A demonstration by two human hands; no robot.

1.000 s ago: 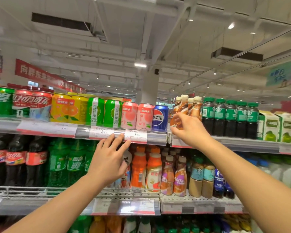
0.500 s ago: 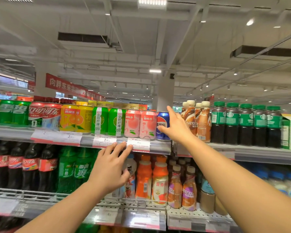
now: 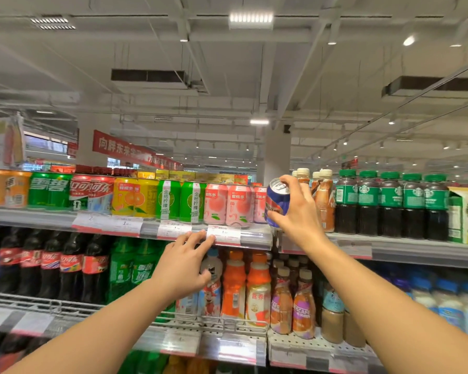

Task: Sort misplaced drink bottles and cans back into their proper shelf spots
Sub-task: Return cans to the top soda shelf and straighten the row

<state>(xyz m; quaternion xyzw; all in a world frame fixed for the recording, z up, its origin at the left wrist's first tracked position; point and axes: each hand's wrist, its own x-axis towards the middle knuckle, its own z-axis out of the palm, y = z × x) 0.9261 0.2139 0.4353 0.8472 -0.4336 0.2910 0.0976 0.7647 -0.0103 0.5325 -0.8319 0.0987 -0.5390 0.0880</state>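
lifted off the top shelf [image 3: 254,236] now, blue pepsi can [image 3: 274,205] tilts in right hand's [image 3: 299,214] curled grip beside pink cans [image 3: 227,205]; left hand [image 3: 184,265] spread, fingertips on shelf edge.

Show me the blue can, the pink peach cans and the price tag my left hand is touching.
blue can [image 3: 275,209], head view, side wall.
pink peach cans [image 3: 238,206], head view, front label.
price tag [image 3: 224,234], head view, white face.

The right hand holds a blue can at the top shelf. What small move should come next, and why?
Probably draw the blue Pepsi can fully clear of the top shelf. The right hand grips it tilted, at the end of the pink peach cans and beside the coffee bottles, so it looks misplaced there. The left hand touches a price tag on the shelf edge.
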